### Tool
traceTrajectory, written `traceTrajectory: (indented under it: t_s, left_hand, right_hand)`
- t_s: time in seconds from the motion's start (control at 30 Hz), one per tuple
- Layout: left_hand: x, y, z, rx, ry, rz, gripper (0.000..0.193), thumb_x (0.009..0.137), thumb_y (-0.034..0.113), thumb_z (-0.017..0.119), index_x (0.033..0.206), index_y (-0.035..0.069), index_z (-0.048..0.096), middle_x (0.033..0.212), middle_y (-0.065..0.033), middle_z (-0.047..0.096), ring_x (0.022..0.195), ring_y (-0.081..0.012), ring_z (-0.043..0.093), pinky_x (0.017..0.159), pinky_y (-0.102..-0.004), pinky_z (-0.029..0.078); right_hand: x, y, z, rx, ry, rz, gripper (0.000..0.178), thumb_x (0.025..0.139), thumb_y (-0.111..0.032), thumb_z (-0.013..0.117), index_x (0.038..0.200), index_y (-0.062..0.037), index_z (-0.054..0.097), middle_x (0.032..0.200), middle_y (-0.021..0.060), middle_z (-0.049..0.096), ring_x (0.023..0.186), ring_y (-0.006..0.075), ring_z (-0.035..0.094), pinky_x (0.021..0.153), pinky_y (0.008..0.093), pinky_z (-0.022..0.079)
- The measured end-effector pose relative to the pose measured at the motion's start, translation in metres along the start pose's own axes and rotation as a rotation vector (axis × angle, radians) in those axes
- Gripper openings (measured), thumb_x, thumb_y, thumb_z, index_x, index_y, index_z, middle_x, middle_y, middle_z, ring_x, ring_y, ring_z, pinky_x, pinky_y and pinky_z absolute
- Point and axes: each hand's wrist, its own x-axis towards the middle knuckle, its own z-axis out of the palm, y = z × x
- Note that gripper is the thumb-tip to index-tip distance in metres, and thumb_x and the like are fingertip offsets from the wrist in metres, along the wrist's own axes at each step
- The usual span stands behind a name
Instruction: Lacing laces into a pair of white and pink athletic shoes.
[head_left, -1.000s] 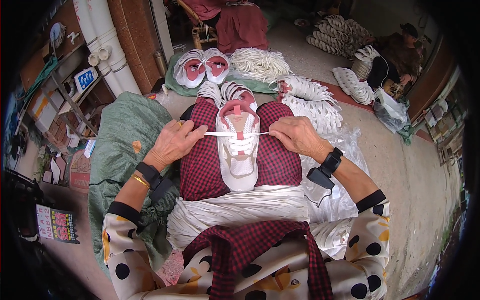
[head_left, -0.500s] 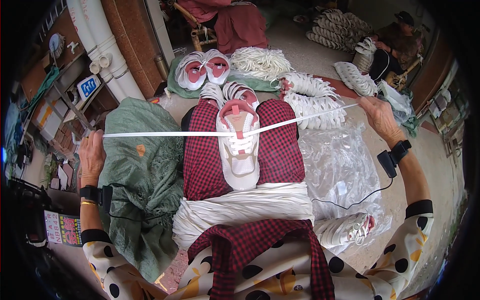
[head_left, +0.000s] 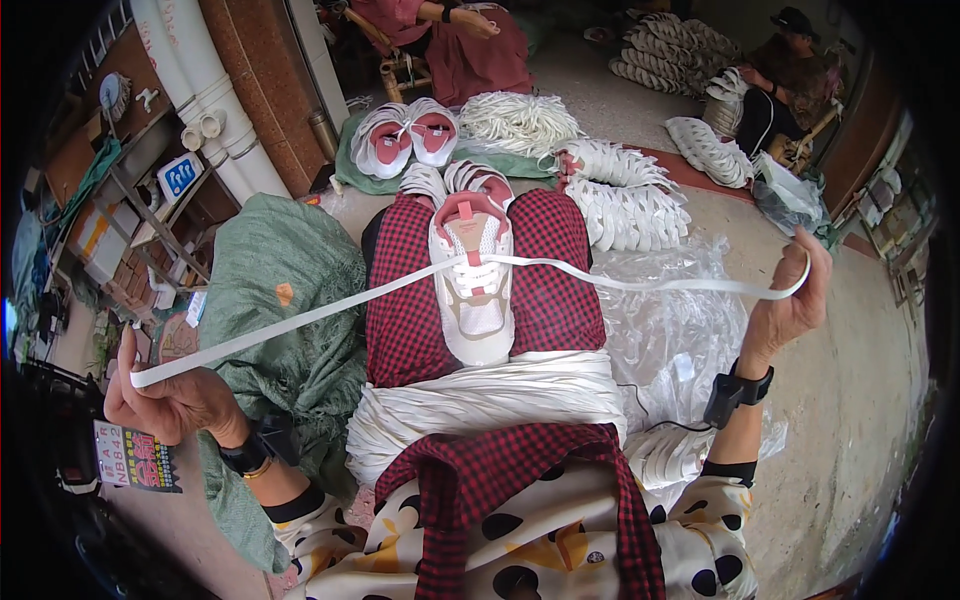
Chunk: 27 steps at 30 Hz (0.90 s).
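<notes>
A white and pink sneaker (head_left: 477,330) rests on my lap between my knees, toe toward me. A flat white shoelace (head_left: 290,322) is threaded through it, and both of its lengths reach out to the sides. Low at the far left, my left hand (head_left: 180,400) grips one length, which runs straight and taut from the shoe. Out to the right, my right hand (head_left: 792,310) is raised with the other length pinched in its fingers; that length sags and curls near the hand. A thick bundle of white laces (head_left: 490,395) lies across my lap.
Several stacked sneakers (head_left: 432,135) and a pile of white laces (head_left: 520,122) sit beyond my knees. Green sacking (head_left: 285,300) lies to the left, clear plastic (head_left: 670,320) to the right. More shoe parts (head_left: 630,200) stand behind. Two other people sit farther back.
My left hand has moved down and outward, turning over. My right hand has dropped and turned, and its lace length has gone from taut to slack. The sneaker has barely shifted.
</notes>
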Motion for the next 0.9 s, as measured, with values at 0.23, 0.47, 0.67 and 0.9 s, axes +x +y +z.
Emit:
traceTrajectory:
  t_s: [0.23, 0.47, 0.67, 0.9]
  left_hand:
    - [-0.09, 0.068, 0.055, -0.543, -0.631, -0.639, 0.019, 0.098, 0.008, 0.06, 0.112, -0.001, 0.069, 0.092, -0.0033, 0.061, 0.078, -0.0076, 0.056, 0.068, -0.0218, 0.046]
    - [-0.162, 0.105, 0.079, -1.005, -1.027, -1.107, 0.017, 0.091, 0.006, 0.07, 0.106, -0.001, 0.071, 0.09, -0.0063, 0.072, 0.079, -0.0092, 0.066, 0.07, -0.0208, 0.053]
    - [-0.167, 0.11, 0.08, -1.013, -1.069, -1.154, 0.015, 0.09, 0.002, 0.07, 0.104, -0.001, 0.071, 0.087, -0.0045, 0.071, 0.075, -0.007, 0.064, 0.067, -0.0202, 0.052]
    - [-0.174, 0.108, 0.08, -1.039, -1.099, -1.081, 0.014, 0.092, 0.006, 0.069, 0.104, 0.0, 0.07, 0.093, -0.0063, 0.073, 0.077, -0.0066, 0.064, 0.068, -0.0204, 0.051]
  right_hand:
    - [-0.119, -0.039, 0.123, 0.71, -0.716, 0.622, 0.012, 0.09, -0.005, 0.07, 0.1, 0.0013, 0.07, 0.091, 0.0043, 0.069, 0.077, 0.0074, 0.061, 0.068, 0.0216, 0.05]
    - [-0.13, -0.045, 0.156, 0.698, -0.811, 0.584, 0.006, 0.085, -0.006, 0.073, 0.091, -0.0033, 0.072, 0.077, 0.0004, 0.069, 0.061, 0.0013, 0.055, 0.052, 0.0204, 0.043]
    - [-0.127, -0.046, 0.156, 0.67, -0.909, 0.651, 0.005, 0.084, -0.005, 0.073, 0.089, -0.0033, 0.072, 0.077, -0.0013, 0.068, 0.066, 0.0019, 0.056, 0.057, 0.0205, 0.045]
    - [-0.132, -0.048, 0.158, 0.736, -0.838, 0.598, 0.005, 0.082, -0.002, 0.072, 0.086, -0.0013, 0.07, 0.077, 0.0003, 0.068, 0.068, 0.004, 0.058, 0.059, 0.0223, 0.047]
